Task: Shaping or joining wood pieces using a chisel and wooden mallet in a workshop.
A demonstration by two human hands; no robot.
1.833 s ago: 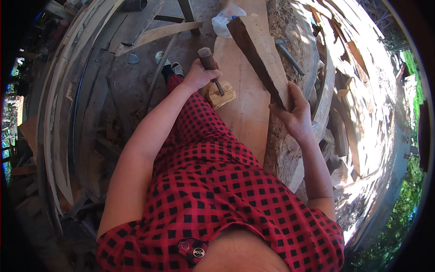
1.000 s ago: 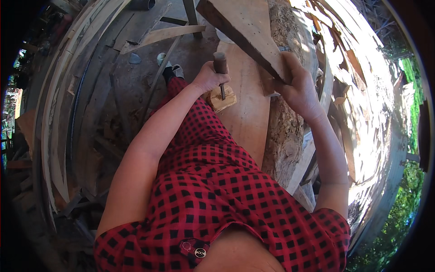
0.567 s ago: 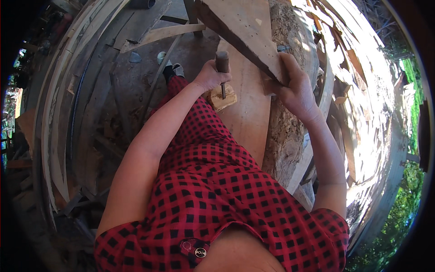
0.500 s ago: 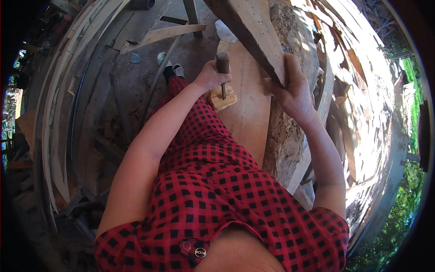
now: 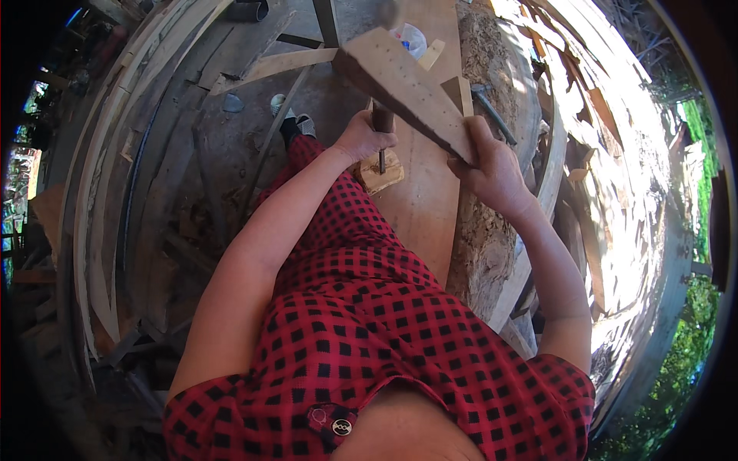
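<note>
My left hand (image 5: 360,140) is wrapped round the wooden handle of a chisel (image 5: 382,119), held upright. The chisel's metal shank comes down onto a small yellowish wood block (image 5: 377,177), where its tip meets the top. My right hand (image 5: 496,170) grips the narrow end of a thick, wedge-shaped wooden mallet (image 5: 407,94) with a pitted face. The mallet's broad end is above and beyond the chisel handle; I cannot tell whether they touch. Under the small block lies a wide reddish-brown plank (image 5: 415,219).
A rough log (image 5: 483,246) runs along the plank's right side, with a dark metal rod-like tool (image 5: 494,115) on it. Near the far end of the plank are a whitish container (image 5: 413,40) and small wood offcuts (image 5: 459,94). Long timber strips (image 5: 100,192) curve along the left.
My right hand has swung the mallet lower and leftward, over the chisel, uncovering the container, offcuts and rod-like tool. My left hand, chisel and small block have shifted only slightly in the picture.
</note>
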